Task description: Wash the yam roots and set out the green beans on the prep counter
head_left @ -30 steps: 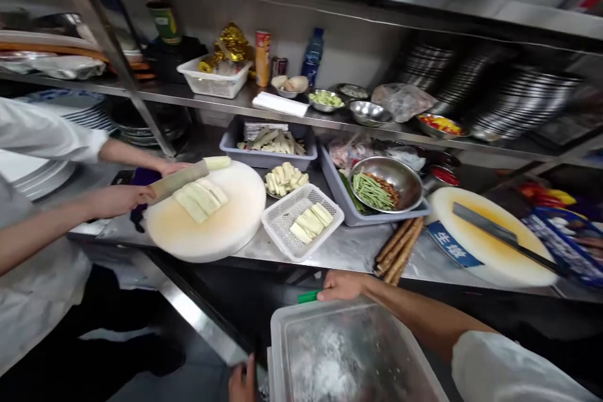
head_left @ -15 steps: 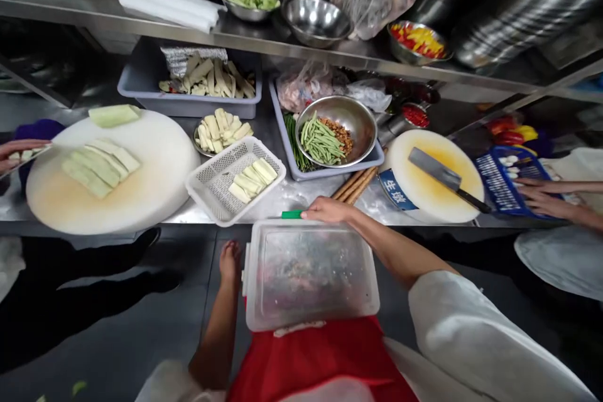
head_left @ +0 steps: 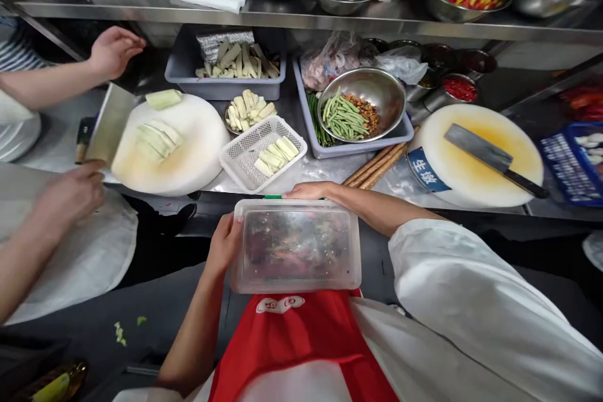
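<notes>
Box: a clear plastic box [head_left: 296,245] with dark, wet-looking food inside is held in front of the red apron [head_left: 301,345], just below the tabletop [head_left: 325,171] edge.
Left hand: the left hand [head_left: 225,244] has its fingers wrapped on the box's left side, grasping it.
Right hand: the right hand [head_left: 311,191] lies over the far rim of the box, fingers curled on it; a bit of green [head_left: 272,196] shows beside it.
What changed: half a second ago the left hand was only near the box's corner; now it grips the side, and the box sits closer to the body. It looks firmly held in both hands now.
Nearby: a white basket [head_left: 262,154] with pale cut sticks, a metal bowl [head_left: 362,103] of green beans, and brown sticks [head_left: 377,166] lie just past the box.
Other person: on the left, someone else's hand [head_left: 70,196] holds a big knife [head_left: 109,125] at a round white board [head_left: 172,143].
Writing: a blue label [head_left: 426,171] with white signs is on the right board [head_left: 480,157], where another knife [head_left: 490,158] lies. The apron has a small white mark [head_left: 279,304], too small to read.
</notes>
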Tool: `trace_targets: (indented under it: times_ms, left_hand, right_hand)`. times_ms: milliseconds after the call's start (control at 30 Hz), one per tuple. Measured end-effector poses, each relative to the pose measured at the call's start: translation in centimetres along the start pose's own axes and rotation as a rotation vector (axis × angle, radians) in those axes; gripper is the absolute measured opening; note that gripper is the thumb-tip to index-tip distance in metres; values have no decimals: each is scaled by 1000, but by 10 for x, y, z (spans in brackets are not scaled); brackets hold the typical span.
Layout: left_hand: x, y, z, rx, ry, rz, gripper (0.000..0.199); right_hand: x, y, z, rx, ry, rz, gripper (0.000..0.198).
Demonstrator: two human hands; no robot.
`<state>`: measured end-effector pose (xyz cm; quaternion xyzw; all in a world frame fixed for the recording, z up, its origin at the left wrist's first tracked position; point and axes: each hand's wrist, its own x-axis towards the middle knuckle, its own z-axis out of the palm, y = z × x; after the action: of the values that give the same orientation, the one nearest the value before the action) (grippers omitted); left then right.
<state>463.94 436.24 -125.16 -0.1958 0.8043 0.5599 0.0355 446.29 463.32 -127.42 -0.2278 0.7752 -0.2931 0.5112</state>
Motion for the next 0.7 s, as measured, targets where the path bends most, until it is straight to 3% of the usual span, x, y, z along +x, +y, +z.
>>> trace_targets:
  times_ms: [100, 167, 333, 500, 600, 700]
  left_hand:
    - [-13, 5, 2, 60, -84, 161, 31]
    - [-26, 8, 6, 45, -169, 233, 44]
    - [-53, 24, 19, -22, -352, 192, 71]
    - [-67, 50, 40, 14, -347, 189, 47]
    - [-75, 67, 61, -4, -412, 76, 52]
    - [-84, 82, 85, -198, -601, -141, 65]
  right_hand:
    - [-14, 7, 18, 50, 41, 73, 82]
    - [-30, 16, 29, 74, 78, 113, 84]
    - [-80, 41, 49, 189, 178, 180, 83]
    - [-107, 65, 56, 280, 263, 158, 74]
    - [-117, 84, 53, 292, 277, 133, 70]
    - [-139, 107, 42, 343, 242, 61, 63]
